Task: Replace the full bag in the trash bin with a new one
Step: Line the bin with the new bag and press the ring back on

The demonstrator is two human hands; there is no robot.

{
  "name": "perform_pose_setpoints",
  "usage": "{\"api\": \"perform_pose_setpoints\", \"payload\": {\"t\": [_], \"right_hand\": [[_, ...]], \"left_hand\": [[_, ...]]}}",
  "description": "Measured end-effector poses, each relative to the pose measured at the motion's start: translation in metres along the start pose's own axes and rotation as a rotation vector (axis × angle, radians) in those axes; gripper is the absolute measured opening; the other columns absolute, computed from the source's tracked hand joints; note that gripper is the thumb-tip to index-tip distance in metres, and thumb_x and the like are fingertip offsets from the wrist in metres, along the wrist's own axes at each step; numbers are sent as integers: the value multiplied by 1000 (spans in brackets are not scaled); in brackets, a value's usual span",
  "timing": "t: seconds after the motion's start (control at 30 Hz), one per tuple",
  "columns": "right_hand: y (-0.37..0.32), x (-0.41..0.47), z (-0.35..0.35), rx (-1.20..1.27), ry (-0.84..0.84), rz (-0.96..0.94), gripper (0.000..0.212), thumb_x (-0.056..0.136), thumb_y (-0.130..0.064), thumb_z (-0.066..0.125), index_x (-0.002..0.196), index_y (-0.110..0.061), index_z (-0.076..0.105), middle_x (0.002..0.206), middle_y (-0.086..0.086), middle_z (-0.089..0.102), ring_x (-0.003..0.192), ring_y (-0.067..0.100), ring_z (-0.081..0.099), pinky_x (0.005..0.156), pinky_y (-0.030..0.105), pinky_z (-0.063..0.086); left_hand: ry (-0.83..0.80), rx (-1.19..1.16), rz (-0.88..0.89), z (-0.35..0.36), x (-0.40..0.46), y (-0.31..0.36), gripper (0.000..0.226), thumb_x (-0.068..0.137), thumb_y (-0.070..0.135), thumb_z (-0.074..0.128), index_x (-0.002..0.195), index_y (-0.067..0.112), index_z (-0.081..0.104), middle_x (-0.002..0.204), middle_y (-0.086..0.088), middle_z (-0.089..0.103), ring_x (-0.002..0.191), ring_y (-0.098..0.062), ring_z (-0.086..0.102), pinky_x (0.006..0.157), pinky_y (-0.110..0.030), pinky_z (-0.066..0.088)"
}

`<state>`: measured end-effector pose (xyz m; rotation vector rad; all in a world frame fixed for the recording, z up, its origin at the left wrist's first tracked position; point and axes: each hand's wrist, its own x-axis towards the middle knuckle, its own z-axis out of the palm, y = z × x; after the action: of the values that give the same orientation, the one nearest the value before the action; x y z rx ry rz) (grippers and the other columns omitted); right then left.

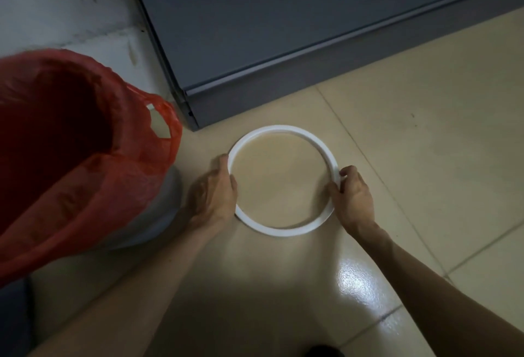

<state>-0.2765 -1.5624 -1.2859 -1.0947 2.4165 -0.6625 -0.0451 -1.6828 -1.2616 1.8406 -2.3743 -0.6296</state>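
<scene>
In the head view we saw a white plastic ring [283, 179] lying flat on the beige tiled floor [425, 135], the tiles showing through its open middle. Our left hand [212, 195] gripped the ring's left side, its fingers [224, 162] curled around the band there, the palm covering part of the rim. Our right hand [354, 197] held the ring's right side, with the thumb and fingertips [347, 172] pinched narrowly on the band. Both bare forearms reached in from the bottom edge of the floor. To the left of the ring, just beside our left hand, stood the trash bin [158, 214], a pale grey body showing only below the red plastic bag [85, 143] that was draped over its mouth and down its outside. The bag's opening gaped wide and dark, and we could not tell what lay inside it. One of the bag's loop handles [163, 121] hung over the bin's right side, toward the ring. Behind the ring, along the floor's far edge, sat a grey cabinet [283, 30], its near corner close to the bag's handle. A whitish wall [56, 2] filled the far left corner behind the bin. A bright glare lay on the tiles near our right forearm.
</scene>
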Motion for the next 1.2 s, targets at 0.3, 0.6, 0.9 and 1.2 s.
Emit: {"api": "perform_pose_setpoints", "payload": {"t": [0.3, 0.6, 0.9, 1.2], "right_hand": [[-49, 8, -115, -54, 243, -88, 22, 87, -19, 58, 106, -9, 52, 92, 11, 59, 68, 23, 50, 63, 34, 39], [-155, 27, -222, -116, 316, -288, 19, 87, -14, 60, 103, -5, 54, 88, 5, 52, 68, 26, 49, 62, 33, 36], [-283, 11, -178, 19, 168, -523, 15, 85, -16, 62, 97, -10, 54, 81, 4, 54, 73, 23, 49, 67, 31, 35], [-364, -39, -92, -21, -138, -881, 39, 93, -20, 54, 131, -18, 44, 108, 8, 60, 84, 23, 59, 67, 30, 42]], "left_hand": [[88, -242, 46, -56, -19, 53, 44, 98, 25, 45, 140, 18, 35, 107, -15, 67, 90, -40, 64, 70, -42, 49], [222, -312, 58, -177, -32, 91, 37, 97, 18, 45, 132, 14, 36, 78, -9, 59, 73, -34, 62, 60, -39, 42], [425, -279, -41, -297, -74, -1, 29, 97, 21, 48, 126, 20, 43, 81, 6, 60, 68, -20, 62, 55, -30, 41], [453, -268, -281, -321, -130, -111, 21, 102, 25, 41, 122, 29, 40, 83, 7, 63, 63, -9, 64, 55, -33, 56]]}}
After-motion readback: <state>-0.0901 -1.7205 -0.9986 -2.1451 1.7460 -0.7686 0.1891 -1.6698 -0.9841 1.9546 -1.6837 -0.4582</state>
